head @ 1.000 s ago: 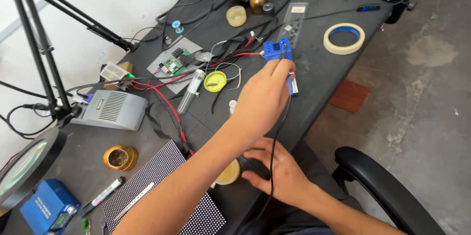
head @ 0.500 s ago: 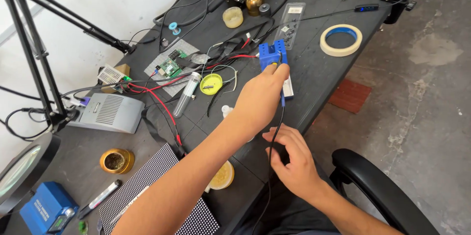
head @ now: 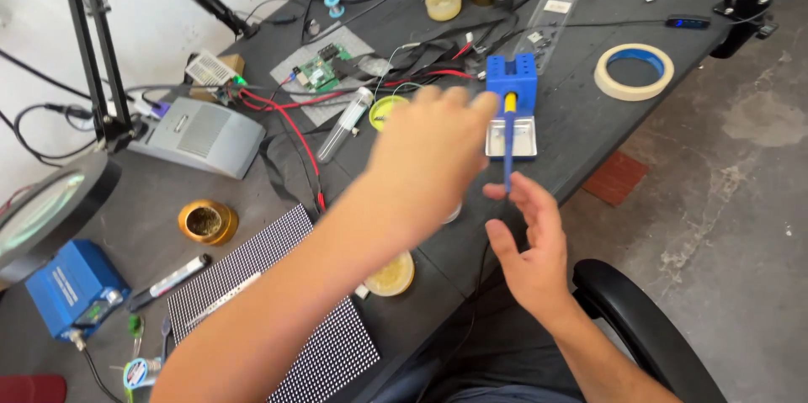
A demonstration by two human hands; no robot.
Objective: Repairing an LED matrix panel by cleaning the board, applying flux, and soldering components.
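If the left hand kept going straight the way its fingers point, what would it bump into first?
Probably the blue block-shaped soldering iron stand: the left hand points its fingertips right at it, almost touching. Depth is hard to judge, so it may be passing just above.

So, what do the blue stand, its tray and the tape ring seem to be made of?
The blue stand looks like matte plastic: an even, saturated colour with molded holes on top. Its tray looks like bare metal, silvery with a soft shine. The tape ring looks like cream paper tape on a blue core, with a dull surface; the core's material is unclear.
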